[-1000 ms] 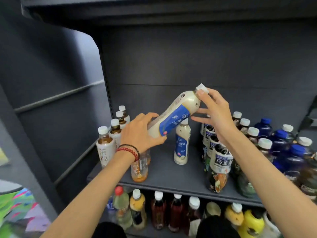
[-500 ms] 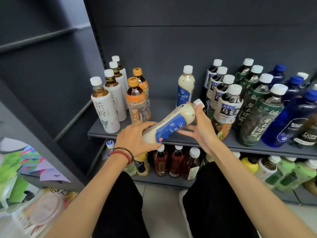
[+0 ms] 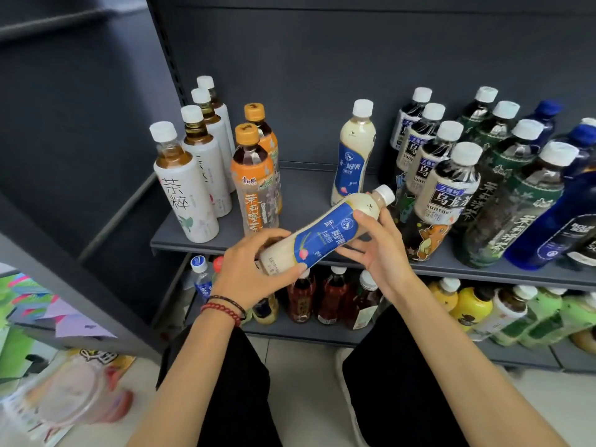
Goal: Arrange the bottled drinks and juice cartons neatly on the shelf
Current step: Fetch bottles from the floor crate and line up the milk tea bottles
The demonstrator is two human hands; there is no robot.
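Head view: I see the left hand (image 3: 248,272) and right hand (image 3: 380,253) both closed around one cream-coloured bottle with a blue label (image 3: 325,237) at the centre of the frame. The left hand wraps the bottom end, thumb over the top and fingers curled beneath. The right hand grips higher up, thumb on the label's upper edge and fingers under the body. The bottle lies tilted, its white cap toward the upper right, held in the air in front of the grey shelf's (image 3: 309,201) front edge and not resting on it.

A matching bottle (image 3: 353,156) stands upright on the shelf just behind. White-labelled tea bottles (image 3: 190,195) and orange-capped bottles (image 3: 254,188) stand at centre left; dark oolong bottles (image 3: 451,188), green-labelled bottles (image 3: 516,201) and blue bottles (image 3: 567,221) crowd the right.

The left hand hides part of the held bottle's base. The blue bottles are cut off by the right edge. The lower-shelf bottles (image 3: 332,298) are partly covered by the shelf lip and hands. The lower left corner is too blurred for me to make out.
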